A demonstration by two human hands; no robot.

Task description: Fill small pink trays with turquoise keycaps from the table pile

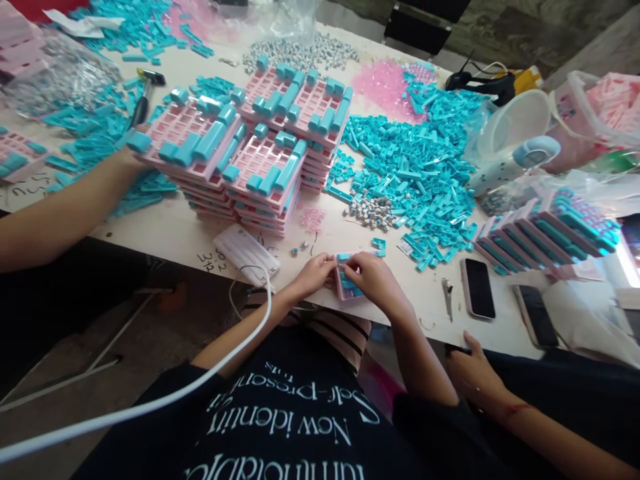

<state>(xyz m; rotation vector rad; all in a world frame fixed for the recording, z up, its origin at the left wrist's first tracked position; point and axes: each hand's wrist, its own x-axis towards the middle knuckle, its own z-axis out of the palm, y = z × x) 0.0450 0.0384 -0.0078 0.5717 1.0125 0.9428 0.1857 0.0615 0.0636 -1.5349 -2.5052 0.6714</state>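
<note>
A small pink frame with teal pieces (351, 291) rests at the table's front edge, between my hands. My left hand (316, 275) grips its left side, fingers closed on the rim. Over its top right, my right hand (373, 277) bends down with thumb and fingers pinched together; whatever they hold is too small to make out. Just behind the frame lies a loose teal piece (379, 245). A few tiny grey-white parts (295, 251) sit to the left, near small clear pink bits (313, 219).
Stacked pink frames (265, 160) stand behind my left hand, beside a white device with a cable (246, 255). Teal pieces (420, 167) are heaped behind right. Phones (478, 288) and clippers (447, 299) lie right. Other people's arms (75, 203) reach in from both sides.
</note>
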